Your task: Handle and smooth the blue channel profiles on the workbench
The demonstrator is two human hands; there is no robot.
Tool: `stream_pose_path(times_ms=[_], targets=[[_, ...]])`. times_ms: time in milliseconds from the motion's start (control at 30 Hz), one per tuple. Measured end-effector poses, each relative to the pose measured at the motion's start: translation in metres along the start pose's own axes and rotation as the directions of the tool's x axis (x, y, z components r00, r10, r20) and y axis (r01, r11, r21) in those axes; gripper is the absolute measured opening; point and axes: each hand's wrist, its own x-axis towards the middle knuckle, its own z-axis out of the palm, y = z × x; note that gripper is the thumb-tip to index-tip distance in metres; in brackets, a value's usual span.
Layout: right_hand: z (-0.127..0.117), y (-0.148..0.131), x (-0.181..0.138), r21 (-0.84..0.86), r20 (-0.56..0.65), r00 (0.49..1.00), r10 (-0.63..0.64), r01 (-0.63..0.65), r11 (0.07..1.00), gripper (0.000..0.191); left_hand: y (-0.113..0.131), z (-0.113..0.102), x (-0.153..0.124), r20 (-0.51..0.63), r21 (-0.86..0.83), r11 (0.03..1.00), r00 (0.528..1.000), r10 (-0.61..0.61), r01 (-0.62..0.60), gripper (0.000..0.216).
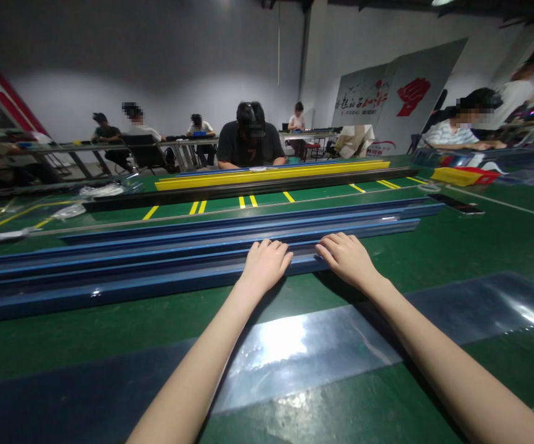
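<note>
1. Hands and blue rails. The left hand (267, 264) and right hand (349, 260) lie over the nearer of several long blue rails (110, 292), thumbs turned toward each other. The fingers curl over the upper edges; how firmly they grip cannot be told, as the backs of the hands hide the contact.

2. Position. The rails lie side by side across the middle of the green table (438, 259), the nearest running out of view at left.

3. Surroundings. Between the rails and the person is a film (308, 364), crossed by both forearms. Beyond the rails are yellow tape marks (242, 202), a black rail (258, 187) and a yellow rail (271, 176). A phone (459, 205) lies near the rails' right end; farther off is a yellow tray (454, 176) touching a red tray (485, 177). Plastic wrap (103, 190) lies at left. A co-worker in black (251, 143) sits opposite, head bowed.

4. Writing. A grey panel (436, 68) bears a red fist (414, 97) and red and dark characters, too slanted to read.

5. Materials. The rails are glossy and channel-shaped, with raised lengthwise edges; the film is clear, flat and strip-shaped, with bright glare and slight creases.
</note>
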Motion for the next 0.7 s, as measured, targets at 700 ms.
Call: stream_pose_path(times_ms=[700], targets=[[0.003, -0.005, -0.002, 0.035, -0.009, 1.000, -0.023, 0.024, 0.999, 0.040, 0.010, 0.007, -0.003, -0.049, 0.074, 0.996, 0.997, 0.058, -0.055, 0.029]])
